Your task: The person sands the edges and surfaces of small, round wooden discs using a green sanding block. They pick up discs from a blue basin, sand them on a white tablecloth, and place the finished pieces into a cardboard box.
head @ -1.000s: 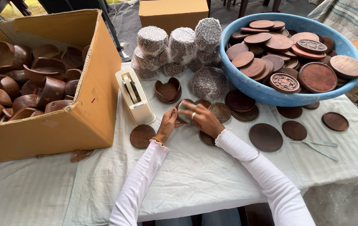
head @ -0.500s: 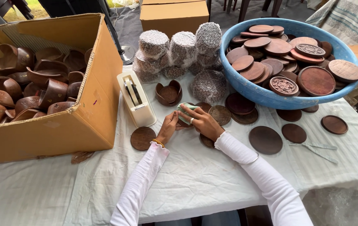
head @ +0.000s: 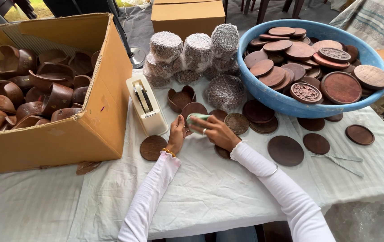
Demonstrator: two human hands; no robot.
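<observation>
Gripping a pale green cloth [head: 197, 119], the right hand [head: 216, 132] pressed it on a round wooden lid [head: 193, 110]; left hand [head: 176, 134] fingers steadied that lid.

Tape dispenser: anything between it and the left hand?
Nothing visible. The left hand sits just right of the cream tape dispenser, with only bare white cloth between them. The right hand holds a pale green piece.

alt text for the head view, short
Two hands, left hand and right hand, hold a pale green pad and a brown disc over a white-clothed table, between a cardboard box and a blue basin.
</observation>
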